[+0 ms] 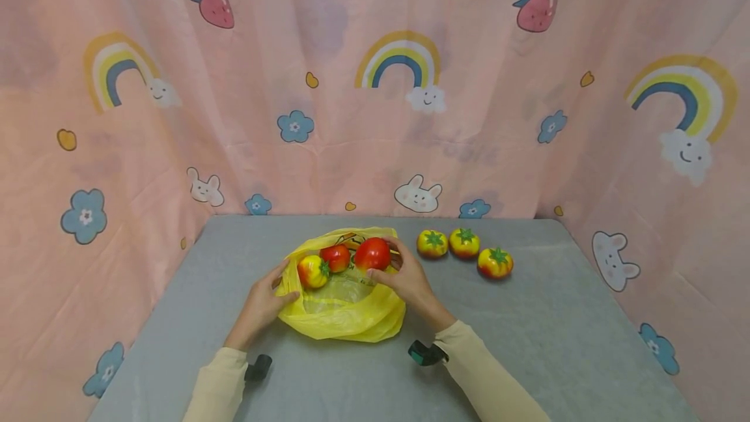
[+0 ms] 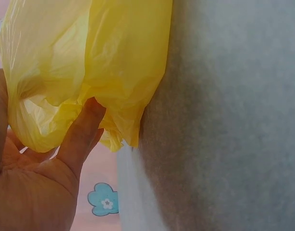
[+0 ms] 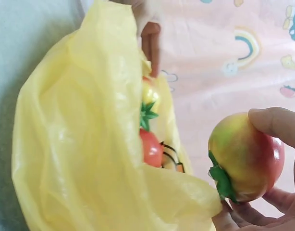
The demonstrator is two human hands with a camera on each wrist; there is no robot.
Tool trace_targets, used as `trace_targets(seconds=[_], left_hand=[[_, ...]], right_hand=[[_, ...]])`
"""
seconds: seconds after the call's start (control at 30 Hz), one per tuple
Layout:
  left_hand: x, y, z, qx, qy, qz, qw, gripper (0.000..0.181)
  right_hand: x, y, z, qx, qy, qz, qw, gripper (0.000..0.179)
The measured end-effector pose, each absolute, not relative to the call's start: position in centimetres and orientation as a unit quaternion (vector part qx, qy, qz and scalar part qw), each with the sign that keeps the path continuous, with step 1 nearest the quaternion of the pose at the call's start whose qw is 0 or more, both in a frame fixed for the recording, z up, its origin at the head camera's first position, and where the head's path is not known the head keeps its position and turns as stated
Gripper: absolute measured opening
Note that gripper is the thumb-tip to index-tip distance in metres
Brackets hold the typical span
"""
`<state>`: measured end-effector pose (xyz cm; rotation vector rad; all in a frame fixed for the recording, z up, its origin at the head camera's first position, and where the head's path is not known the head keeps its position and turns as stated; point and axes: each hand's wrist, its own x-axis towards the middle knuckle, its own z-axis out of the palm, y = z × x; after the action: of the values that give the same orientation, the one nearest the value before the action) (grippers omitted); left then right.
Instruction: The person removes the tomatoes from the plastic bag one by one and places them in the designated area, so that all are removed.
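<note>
A yellow plastic bag (image 1: 351,324) lies on the table, its mouth spread wide. My left hand (image 1: 265,295) holds the left rim; in the left wrist view, the thumb (image 2: 82,132) presses on the bag's film. Over the right side of the mouth, my right hand (image 1: 410,282) grips a glossy red-and-yellow tomato (image 1: 373,254) between thumb and fingers. Its green leafy top shows in the right wrist view, where the tomato (image 3: 246,159) is beside the bag's edge. Inside the bag are a yellow-and-red tomato (image 1: 313,271) and a redder tomato (image 1: 336,257).
Three more yellow-and-red tomatoes (image 1: 464,243) with green tops sit close together on the grey table (image 1: 527,344), right of the bag. A pink patterned curtain (image 1: 375,148) stands behind the table and along both sides.
</note>
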<state>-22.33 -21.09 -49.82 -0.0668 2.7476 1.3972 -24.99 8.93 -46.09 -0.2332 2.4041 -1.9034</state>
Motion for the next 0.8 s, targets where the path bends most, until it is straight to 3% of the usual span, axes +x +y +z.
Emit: trace_targets(seconds=[0.53,0.8], left_hand=[[-22.3,-21.2,-49.9,-0.019,0.888,0.458,0.029,0.077],[-22.4,-21.3,-49.9,-0.017,0.887,0.461,0.027,0.077]], right_hand=[[-24.1,10.4,-44.2,-0.083,0.779,-0.621,0.038,0.078],[-24.0,11.1,-43.7,-0.094,0.779,-0.620,0.015,0.076]])
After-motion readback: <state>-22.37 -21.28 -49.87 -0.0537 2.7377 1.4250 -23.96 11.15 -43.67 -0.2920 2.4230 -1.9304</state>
